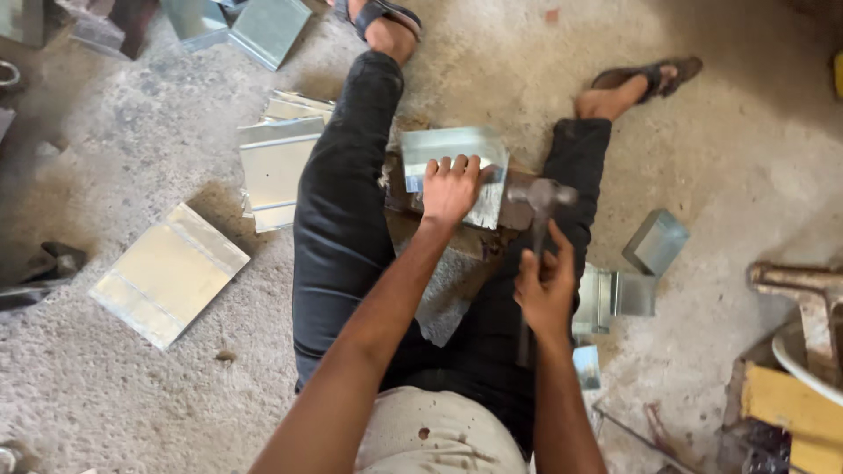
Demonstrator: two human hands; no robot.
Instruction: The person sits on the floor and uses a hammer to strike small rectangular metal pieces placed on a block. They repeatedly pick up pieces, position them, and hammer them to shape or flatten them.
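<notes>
Between legs — sheet-metal pc (454, 146), hammer (539, 197)

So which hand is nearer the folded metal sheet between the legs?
Left. The left hand presses flat on the folded metal sheet; the right hand sits apart, nearer the body, gripping the hammer.

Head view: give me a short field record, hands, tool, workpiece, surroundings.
left hand: left hand pressed flat on a folded sheet-metal piece, fingers spread over its top
right hand: right hand gripping a hammer by the handle, head beside the piece
support: piece rests on a dark block between the legs
left side: stack of folded metal sheets; single flat sheet
right side: bent metal pieces
floor: rough concrete
</notes>
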